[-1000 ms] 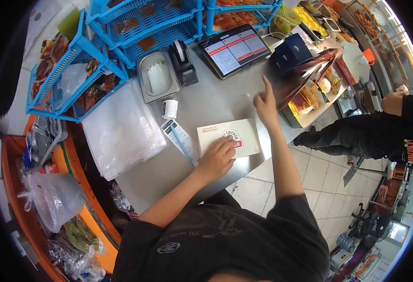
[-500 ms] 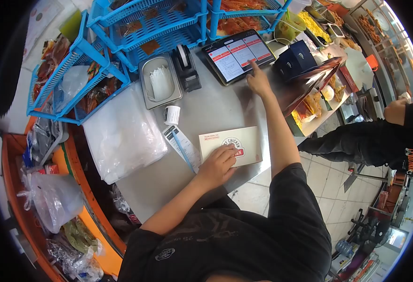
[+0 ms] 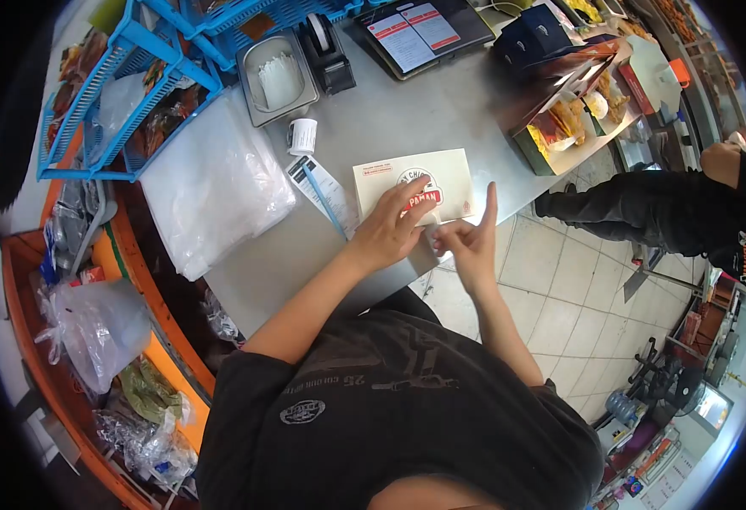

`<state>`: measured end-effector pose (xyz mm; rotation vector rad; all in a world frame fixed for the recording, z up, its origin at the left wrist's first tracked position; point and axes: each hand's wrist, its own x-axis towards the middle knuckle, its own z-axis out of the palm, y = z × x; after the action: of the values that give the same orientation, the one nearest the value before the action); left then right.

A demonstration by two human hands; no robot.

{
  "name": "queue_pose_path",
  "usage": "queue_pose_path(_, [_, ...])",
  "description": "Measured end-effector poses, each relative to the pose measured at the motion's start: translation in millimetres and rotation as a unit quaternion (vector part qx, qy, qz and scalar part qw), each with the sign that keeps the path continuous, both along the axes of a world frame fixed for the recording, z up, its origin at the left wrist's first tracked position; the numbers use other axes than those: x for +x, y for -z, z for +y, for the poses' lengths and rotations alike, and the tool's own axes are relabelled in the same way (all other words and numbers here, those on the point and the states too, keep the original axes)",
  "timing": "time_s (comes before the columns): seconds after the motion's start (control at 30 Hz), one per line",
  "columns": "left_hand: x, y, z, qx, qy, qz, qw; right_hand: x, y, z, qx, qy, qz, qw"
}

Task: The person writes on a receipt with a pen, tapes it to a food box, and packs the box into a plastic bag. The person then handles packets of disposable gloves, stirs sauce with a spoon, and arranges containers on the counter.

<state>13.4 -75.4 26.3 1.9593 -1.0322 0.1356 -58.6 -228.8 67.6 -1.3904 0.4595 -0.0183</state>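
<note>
A closed cream-coloured food box with a red and black chicken logo lies flat near the front edge of the steel counter. My left hand rests on its lid, fingers spread over the logo. Close to the box's front right edge is my right hand, with the index finger stretched out and the other fingers curled. Whether those curled fingers touch the box I cannot tell. A printed slip with a blue straw-like strip lies left of the box. Farther back stands a tablet with order panels on its screen.
On the left are a stack of clear plastic bags, a roll of labels, a metal tray, a tape dispenser and blue baskets. Open food boxes stand at the right. Another person is beyond them.
My right hand has come back from the tablet to the box. My left hand's fingers have spread over the lid. The tablet shows two order panels instead of three. The view has tilted down.
</note>
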Motion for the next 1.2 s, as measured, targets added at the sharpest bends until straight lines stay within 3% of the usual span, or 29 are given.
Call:
queue_pose_path(0.2, [-0.5, -6.5, 0.5, 0.086, 0.008, 0.012, 0.996, -0.5, 32.8, 10.5, -0.063, 0.029, 0.037, 0.997])
queue_pose_path(0.3, [-2.5, -0.7, -0.9, 0.071, 0.003, 0.048, 0.996, -5.8, 48.3, 13.6, -0.192, 0.036, -0.022, 0.980])
queue_pose_path(0.37, [2.0, -7.2, 1.9, 0.065, 0.015, 0.053, 0.996, -6.7, 61.4, 15.0, -0.335, 0.001, -0.097, 0.937])
queue_pose_path(0.43, [8.6, -16.9, 8.3, 0.004, 0.048, 0.220, 0.974, -6.1, 75.9, 4.1, -0.471, -0.066, -0.190, 0.859])
queue_pose_path(0.47, [13.1, -19.4, 13.1, -0.029, 0.067, 0.299, 0.951, -7.5, 79.7, -1.1, -0.477, -0.077, -0.196, 0.853])
queue_pose_path(0.5, [20.5, -14.5, 22.0, -0.057, 0.029, 0.186, 0.981, -7.6, 79.0, -4.5, -0.484, -0.088, -0.203, 0.847])
queue_pose_path(0.57, [29.8, -14.4, 49.4, -0.045, -0.210, 0.183, 0.959, -6.2, 73.5, -10.7, -0.482, -0.094, -0.244, 0.836])
queue_pose_path(0.63, [42.8, -25.6, 83.9, 0.207, -0.406, 0.025, 0.890, -7.9, 58.5, -13.8, -0.462, -0.075, -0.255, 0.846])
queue_pose_path(0.77, [52.6, 6.6, 100.0, 0.369, -0.397, 0.008, 0.840, 8.3, 37.5, -12.2, -0.476, -0.001, -0.229, 0.849])
queue_pose_path(0.83, [60.1, 7.2, 95.1, 0.335, -0.405, 0.008, 0.851, 25.1, 20.1, -8.8, -0.508, 0.044, -0.180, 0.841])
queue_pose_path(0.93, [62.1, -4.1, 90.3, 0.259, -0.424, 0.018, 0.868, 39.4, 32.5, -13.9, -0.559, -0.006, -0.116, 0.821])
queue_pose_path(0.97, [63.3, -12.1, 90.7, 0.231, -0.430, 0.022, 0.873, 40.9, 41.5, -21.2, -0.482, -0.067, -0.065, 0.871])
queue_pose_path(1.07, [68.0, -43.5, 111.5, 0.018, -0.390, 0.141, 0.910, 40.7, 33.7, -16.8, -0.471, -0.075, -0.070, 0.876])
queue_pose_path(1.17, [58.1, -77.5, 131.3, -0.194, -0.412, 0.060, 0.888, 36.5, 32.1, -1.0, -0.448, -0.094, -0.061, 0.887])
queue_pose_path(1.2, [53.9, -91.0, 137.1, -0.272, -0.405, 0.046, 0.872, 34.0, 28.9, 8.7, -0.484, -0.087, -0.081, 0.867])
